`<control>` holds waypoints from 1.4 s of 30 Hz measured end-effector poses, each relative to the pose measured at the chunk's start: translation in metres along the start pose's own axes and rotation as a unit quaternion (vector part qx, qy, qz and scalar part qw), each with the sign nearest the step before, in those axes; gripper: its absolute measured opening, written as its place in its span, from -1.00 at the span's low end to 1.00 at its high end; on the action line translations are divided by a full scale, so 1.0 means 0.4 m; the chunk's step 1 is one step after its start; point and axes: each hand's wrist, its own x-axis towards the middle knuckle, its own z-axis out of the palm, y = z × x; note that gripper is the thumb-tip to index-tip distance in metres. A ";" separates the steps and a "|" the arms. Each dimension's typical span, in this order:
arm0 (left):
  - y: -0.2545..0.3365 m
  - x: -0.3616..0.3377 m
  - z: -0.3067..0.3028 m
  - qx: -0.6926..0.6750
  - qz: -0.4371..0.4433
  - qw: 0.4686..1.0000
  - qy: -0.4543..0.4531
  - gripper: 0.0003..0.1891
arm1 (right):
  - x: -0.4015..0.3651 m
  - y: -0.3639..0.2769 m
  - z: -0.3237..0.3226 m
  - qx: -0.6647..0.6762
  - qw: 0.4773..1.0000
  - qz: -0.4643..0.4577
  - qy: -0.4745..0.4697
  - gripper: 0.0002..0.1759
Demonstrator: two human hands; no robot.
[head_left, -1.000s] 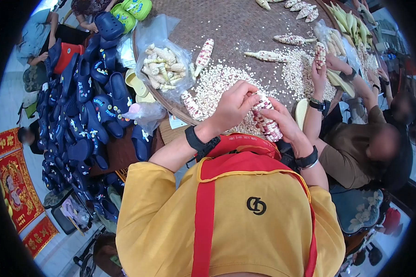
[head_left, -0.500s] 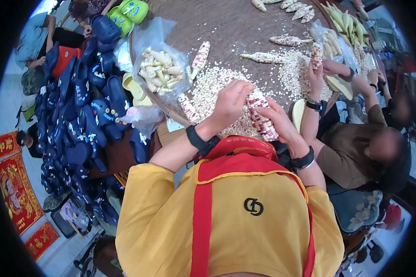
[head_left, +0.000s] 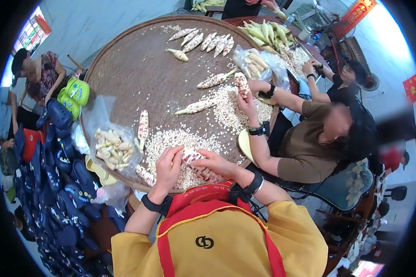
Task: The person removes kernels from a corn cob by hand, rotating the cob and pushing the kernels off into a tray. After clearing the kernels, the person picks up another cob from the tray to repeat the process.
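Note:
An ear of corn [head_left: 206, 174] with white and dark red kernels is held low over the near edge of a round brown tray [head_left: 125, 83]. My right hand [head_left: 219, 165] wraps around its side, thumb along the top. At the upper left end of the ear, my left hand [head_left: 168, 166] is closed with its fingertips on the kernels. Loose white kernels [head_left: 164, 141] lie in a heap under both hands. A speckled ear [head_left: 143, 127] rests beyond my left hand, and another short ear [head_left: 145, 175] lies just left of it.
A plastic bag of bare cobs [head_left: 113, 150] sits at the tray's left. Several speckled ears [head_left: 212, 43] lie at the far side, near green-husked corn [head_left: 266, 33]. A co-worker [head_left: 305, 138] on the right holds an ear over another kernel heap. Dark blue clogs [head_left: 64, 198] crowd the left.
The view has swung up and right, showing more of the tray and room. Both my hands stay on the same ear. The co-worker still holds up an ear.

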 end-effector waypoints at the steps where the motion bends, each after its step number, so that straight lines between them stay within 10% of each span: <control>1: -0.001 0.001 -0.002 0.005 0.005 1.000 0.007 -0.84 | 0.000 0.005 -0.003 0.013 1.000 0.001 -0.014 -0.52; 8: -0.294 0.017 0.036 -0.042 -0.079 0.995 0.037 -0.87 | -0.006 0.027 -0.040 -0.012 1.000 0.010 0.024 -0.54; 10: -0.343 0.028 0.039 0.051 -0.108 0.993 -0.016 -0.83 | -0.045 -0.021 -0.034 0.060 0.989 0.131 0.030 -0.52; 15: -0.569 -0.051 0.152 0.204 -0.124 0.964 -0.113 -0.75 | -0.088 0.022 -0.089 0.085 0.987 0.072 0.112 -0.52; 18: -0.529 -0.129 0.216 0.345 -0.041 0.894 -0.283 -0.56 | -0.110 0.026 -0.112 0.101 0.978 0.104 0.152 -0.65; 22: -0.532 -0.203 0.267 0.437 0.067 0.855 -0.272 -0.43 | -0.127 0.028 -0.131 0.074 0.969 0.157 0.177 -0.63; 36: -0.626 0.146 0.288 0.364 -0.065 0.918 -0.146 -0.49 | -0.070 -0.028 -0.168 0.025 0.968 0.162 0.191 -0.56; 42: -0.565 0.084 0.139 0.370 -0.204 0.858 -0.293 -0.14 | -0.027 -0.009 -0.180 0.039 0.975 0.159 0.151 -0.49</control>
